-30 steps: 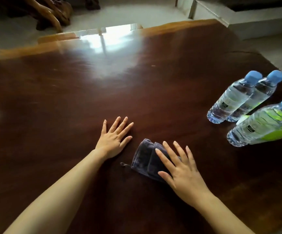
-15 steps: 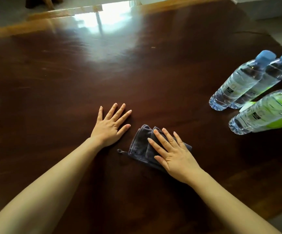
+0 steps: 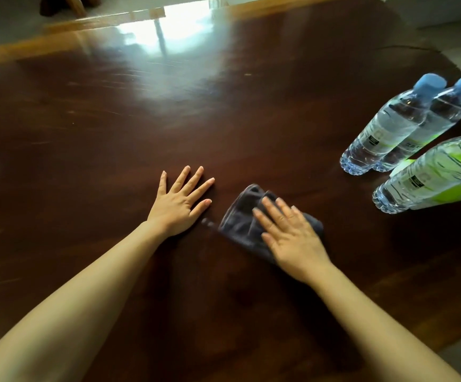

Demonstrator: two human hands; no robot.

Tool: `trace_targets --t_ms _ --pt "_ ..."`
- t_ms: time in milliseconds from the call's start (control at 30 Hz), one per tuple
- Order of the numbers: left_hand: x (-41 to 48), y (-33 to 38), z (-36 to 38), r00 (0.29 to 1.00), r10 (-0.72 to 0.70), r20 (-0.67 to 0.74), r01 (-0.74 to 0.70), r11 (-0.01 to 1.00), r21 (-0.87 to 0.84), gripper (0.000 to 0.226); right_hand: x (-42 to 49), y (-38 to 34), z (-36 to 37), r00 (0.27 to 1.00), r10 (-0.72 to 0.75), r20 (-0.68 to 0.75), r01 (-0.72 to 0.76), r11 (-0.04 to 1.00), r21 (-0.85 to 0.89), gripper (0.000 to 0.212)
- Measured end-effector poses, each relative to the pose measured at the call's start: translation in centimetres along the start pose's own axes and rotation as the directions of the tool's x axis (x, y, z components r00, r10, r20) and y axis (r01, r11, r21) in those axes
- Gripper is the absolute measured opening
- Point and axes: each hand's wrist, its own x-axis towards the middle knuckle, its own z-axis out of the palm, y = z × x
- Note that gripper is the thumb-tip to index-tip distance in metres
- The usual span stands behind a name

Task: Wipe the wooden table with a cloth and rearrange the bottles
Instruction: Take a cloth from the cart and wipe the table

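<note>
A dark glossy wooden table [image 3: 113,119] fills the view. A folded dark grey cloth [image 3: 237,219] lies on it near the middle. My right hand [image 3: 292,238] presses flat on the cloth, fingers spread, covering its right half. My left hand [image 3: 178,204] rests flat on bare wood just left of the cloth, fingers apart, holding nothing. At the right edge stand three clear water bottles with blue caps: one [image 3: 389,128], a second [image 3: 430,125] touching it, and a third [image 3: 427,177] nearer to me.
Something bright green [image 3: 455,191] lies under or behind the nearest bottle. A window's glare [image 3: 168,31] shines on the far part of the table. The table's far edge and pale floor show at the top, and its near right corner at bottom right.
My right hand has slid further onto the cloth and pushed it slightly forward and right. The view has tilted down. My left hand stays flat in place.
</note>
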Motion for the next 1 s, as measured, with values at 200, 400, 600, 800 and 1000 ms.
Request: trace_targets --t_ms 200,400,600,800,1000 --pt "0.0 0.1 0.1 1.000 0.004 -0.001 -0.004 1.000 -0.003 0.046 1.5 1.3 0.6 0.980 0.193 0.042 -0.196 0.978 0.068 0.054" --pt "0.1 -0.2 0.2 0.999 0.028 -0.016 -0.028 0.999 0.038 0.045 -0.2 -6.7 0.3 0.998 -0.036 0.055 0.031 0.995 0.094 0.049" --pt "0.2 -0.2 0.2 1.000 0.010 -0.005 -0.010 0.998 0.056 0.046 -3.0 -14.3 0.6 0.986 -0.139 0.094 0.133 0.989 0.068 0.051" --pt "0.0 -0.2 0.0 1.000 0.010 0.012 -0.010 1.000 0.005 0.045 -7.4 -13.8 1.6 0.968 -0.245 0.055 0.241 0.968 0.065 0.053" --pt "0.0 -0.1 0.1 1.000 0.005 0.008 -0.005 1.000 0.007 0.045 -7.0 -4.4 1.8 0.999 -0.035 -0.030 0.037 0.996 0.077 0.048"
